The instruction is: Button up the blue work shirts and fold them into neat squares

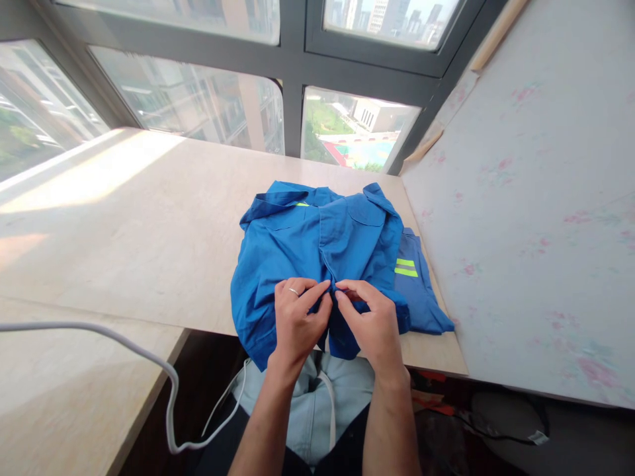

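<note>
A blue work jacket (288,248) with a collar and chest pockets lies front up on the pale sill, its lower edge hanging over the front. My left hand (301,314), with a ring on one finger, pinches the jacket's front edge near the middle. Close beside it, my right hand (371,314) pinches the facing edge, fingertips almost touching the left ones. Whatever small fastening may be between the fingertips is hidden. Under the jacket's right side, a second folded blue garment (424,297) with a yellow and grey reflective strip sticks out.
The pale sill (163,244) stretches left below grey-framed windows (292,106). A flowered wall (540,218) bounds the right side. A white cable (133,347) loops across the lower left toward my lap. Dark cords and items lie beneath the sill at lower right.
</note>
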Motion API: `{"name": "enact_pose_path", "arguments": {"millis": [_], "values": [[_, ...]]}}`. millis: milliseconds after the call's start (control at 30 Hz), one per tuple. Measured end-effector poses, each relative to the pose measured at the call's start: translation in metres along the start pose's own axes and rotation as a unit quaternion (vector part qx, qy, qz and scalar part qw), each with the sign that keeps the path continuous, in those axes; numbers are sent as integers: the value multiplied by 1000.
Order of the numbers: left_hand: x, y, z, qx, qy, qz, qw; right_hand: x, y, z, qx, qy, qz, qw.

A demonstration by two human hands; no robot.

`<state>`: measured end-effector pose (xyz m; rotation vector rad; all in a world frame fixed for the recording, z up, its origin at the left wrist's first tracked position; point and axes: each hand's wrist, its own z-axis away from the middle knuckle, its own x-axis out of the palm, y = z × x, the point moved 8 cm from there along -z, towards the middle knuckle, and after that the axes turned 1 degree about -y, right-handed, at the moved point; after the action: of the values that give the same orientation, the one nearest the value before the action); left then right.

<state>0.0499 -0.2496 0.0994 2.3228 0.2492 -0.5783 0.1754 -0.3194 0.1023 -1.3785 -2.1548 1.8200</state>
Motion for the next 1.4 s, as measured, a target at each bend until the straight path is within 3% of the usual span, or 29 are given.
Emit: {"name": "enact_pose_path", "arguments": {"millis": [367,633,833,967,1233,1400], "values": [[-3,2,0,27,11,-13,999,6,5,0,11,-26,-21,999],[-2,10,0,57,-15,-29,998,8,9,-1,33,4,20,999],[-5,8,0,64,-12,-21,998,12,11,-1,46,-42,-17,998],[-3,0,0,34,-22,4,999,10,12,0,50,-67,-62,995],[14,-12,1,-56,-106,123,985,4,14,-3,3,7,-63,998],[16,-16,-2,-88,-111,145,979,11,11,-3,-26,14,-72,997]]}}
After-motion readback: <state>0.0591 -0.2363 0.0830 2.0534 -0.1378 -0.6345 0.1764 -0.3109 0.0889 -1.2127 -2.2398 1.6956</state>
